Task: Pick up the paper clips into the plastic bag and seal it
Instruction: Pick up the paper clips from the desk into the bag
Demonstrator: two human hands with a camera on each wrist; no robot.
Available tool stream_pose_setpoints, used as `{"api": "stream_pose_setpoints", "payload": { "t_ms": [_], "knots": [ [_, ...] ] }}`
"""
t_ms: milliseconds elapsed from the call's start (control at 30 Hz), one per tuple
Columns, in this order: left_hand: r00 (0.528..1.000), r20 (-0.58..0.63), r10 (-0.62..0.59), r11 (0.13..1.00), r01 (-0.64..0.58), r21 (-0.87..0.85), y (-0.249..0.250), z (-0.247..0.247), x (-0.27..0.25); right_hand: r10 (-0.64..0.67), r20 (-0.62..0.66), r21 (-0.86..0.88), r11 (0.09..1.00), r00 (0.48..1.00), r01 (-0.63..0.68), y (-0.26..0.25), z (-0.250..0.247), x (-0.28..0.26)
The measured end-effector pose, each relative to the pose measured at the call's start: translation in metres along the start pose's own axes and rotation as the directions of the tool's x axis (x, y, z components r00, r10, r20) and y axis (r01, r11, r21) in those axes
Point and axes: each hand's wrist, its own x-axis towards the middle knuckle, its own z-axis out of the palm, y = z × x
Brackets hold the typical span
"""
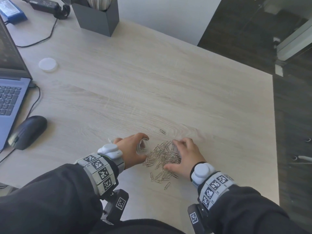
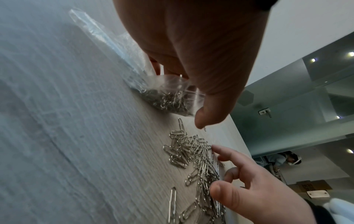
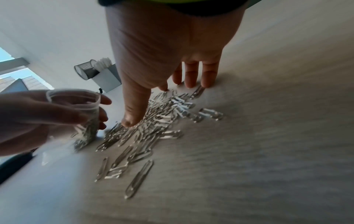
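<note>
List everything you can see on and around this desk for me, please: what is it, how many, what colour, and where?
paper clips: a loose pile, too many to count, silver, on the desk between the hands; one stray farther out; more already in the bag
plastic bag: one, clear, mouth held open beside the pile
desk: one, pale wood
laptop: one, grey-blue, open, left edge
mouse: one, black, beside the laptop
round lid: one, white, left of centre
holder box: one, dark grey, far side
power adapter: one, black, far left corner
left hand: grips the bag
right hand: fingers spread over the pile
</note>
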Motion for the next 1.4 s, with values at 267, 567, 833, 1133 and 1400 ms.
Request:
{"api": "stream_pose_setpoints", "payload": {
  "t_ms": [267, 567, 833, 1133, 1400],
  "knots": [
    [1.000, -0.013, 0.017, 1.000, -0.017, 0.014, 0.005, -0.002, -0.005, -0.137, 0.011, -0.028, 0.990, 0.991, 0.137, -0.018, 0.016, 0.006],
    [1.000, -0.015, 0.015, 1.000, -0.015, 0.012, 0.010, -0.002, -0.009, -0.048, -0.009, 0.037, 0.998, 0.999, 0.048, -0.003, 0.005, 0.007],
    [1.000, 0.023, 0.014, 1.000, -0.014, 0.024, 0.014, -0.004, -0.011, 0.205, -0.041, 0.440, 0.882, 0.978, -0.166, 0.009, -0.001, 0.006],
    [0.998, 0.049, 0.038, 0.998, -0.041, 0.049, 0.020, -0.005, -0.012, 0.048, -0.017, 0.720, 0.694, 0.999, -0.021, -0.053, -0.013, 0.011],
    [0.997, 0.066, 0.027, 0.999, -0.029, 0.032, 0.019, -0.009, -0.014, -0.021, 0.037, 0.720, 0.693, 0.999, -0.012, -0.084, -0.008, 0.007]
  ]
}}
